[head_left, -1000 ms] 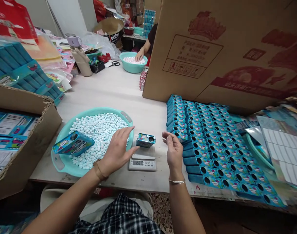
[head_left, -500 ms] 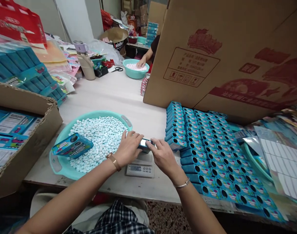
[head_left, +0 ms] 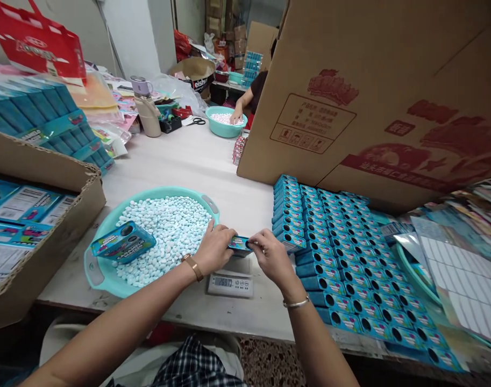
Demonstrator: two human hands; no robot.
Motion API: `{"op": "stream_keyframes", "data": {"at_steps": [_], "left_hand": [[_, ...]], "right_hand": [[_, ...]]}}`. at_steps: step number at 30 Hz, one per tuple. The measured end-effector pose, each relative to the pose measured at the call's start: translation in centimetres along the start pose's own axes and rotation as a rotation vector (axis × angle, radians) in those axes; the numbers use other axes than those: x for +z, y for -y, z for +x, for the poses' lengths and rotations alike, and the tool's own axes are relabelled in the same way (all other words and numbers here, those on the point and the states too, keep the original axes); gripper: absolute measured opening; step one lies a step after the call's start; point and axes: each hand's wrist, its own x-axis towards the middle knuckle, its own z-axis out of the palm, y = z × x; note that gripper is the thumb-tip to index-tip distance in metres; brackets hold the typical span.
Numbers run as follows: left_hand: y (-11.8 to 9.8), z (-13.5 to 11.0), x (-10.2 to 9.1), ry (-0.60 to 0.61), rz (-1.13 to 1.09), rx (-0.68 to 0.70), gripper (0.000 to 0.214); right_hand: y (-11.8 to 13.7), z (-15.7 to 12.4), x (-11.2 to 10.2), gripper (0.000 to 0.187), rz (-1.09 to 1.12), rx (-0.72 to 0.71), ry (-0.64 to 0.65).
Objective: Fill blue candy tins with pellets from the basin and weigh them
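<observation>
A small blue candy box [head_left: 240, 243] stands above the plate of a digital scale [head_left: 230, 286], its printed top flap folded over. My left hand [head_left: 216, 248] grips its left end. At the right end, the bent fingers of my right hand [head_left: 269, 252] pinch the box's edge. To the left, a turquoise basin [head_left: 108, 212] holds many pale blue candies [head_left: 168, 236]. Another blue box [head_left: 124, 242] lies tilted on the candies. Rows of upright blue boxes [head_left: 342, 269] fill the table to my right.
A large cardboard carton [head_left: 301, 64] stands behind the rows. An open carton [head_left: 84, 199] of flat boxes is at left. Across the table, a co-worker's hand [head_left: 237, 115] reaches into another basin [head_left: 223, 129]. A thermos [head_left: 147, 110] and scissors [head_left: 197, 121] lie beyond.
The box's open white flap has been folded down, so its printed top shows. My right fingers have drawn to its right end. The scale's reading has changed, and the view has shifted slightly.
</observation>
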Motion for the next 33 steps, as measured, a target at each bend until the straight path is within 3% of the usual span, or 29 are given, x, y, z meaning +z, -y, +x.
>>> {"op": "stream_keyframes", "data": {"at_steps": [3, 7, 11, 13, 15, 18, 22, 28, 33], "left_hand": [[0.0, 0.0, 0.2, -0.034, -0.062, 0.025, 0.027], [-0.2, 0.2, 0.0, -0.061, -0.153, 0.013, 0.026], [-1.4, 0.4, -1.6, -0.089, -0.332, 0.032, 0.026], [-2.7, 0.5, -2.8, -0.109, -0.388, 0.07, 0.025], [-4.1, 0.7, -3.8, -0.102, -0.356, 0.142, 0.025], [-5.9, 1.3, -4.1, 0.044, -0.114, 0.293, 0.028], [-6.6, 2.0, -3.0, 0.241, 0.151, 0.339, 0.025], [-7.2, 2.5, -3.6, 0.188, 0.172, 0.362, 0.026], [-5.9, 2.6, -3.1, 0.213, 0.099, 0.293, 0.025]], "right_hand": [[-0.6, 0.2, -0.3, 0.017, -0.03, -0.02, 0.008], [-1.4, -0.3, 1.1, 0.016, 0.183, 0.044, -0.197], [-2.4, -1.0, 2.8, 0.01, 0.876, 0.446, -0.552], [-2.9, -1.2, 3.4, 0.01, 1.293, 0.626, -0.652], [-3.2, -1.4, 3.8, 0.004, 1.624, 0.698, -0.645], [-3.1, -1.7, 4.5, 0.007, 1.898, 0.751, -0.57], [-2.3, -1.8, 5.6, 0.015, 2.038, 0.871, -0.622], [-1.4, -1.5, 5.2, 0.019, 2.194, 0.838, -0.667], [-1.2, -1.6, 4.6, 0.02, 2.182, 0.911, -0.724]]}}
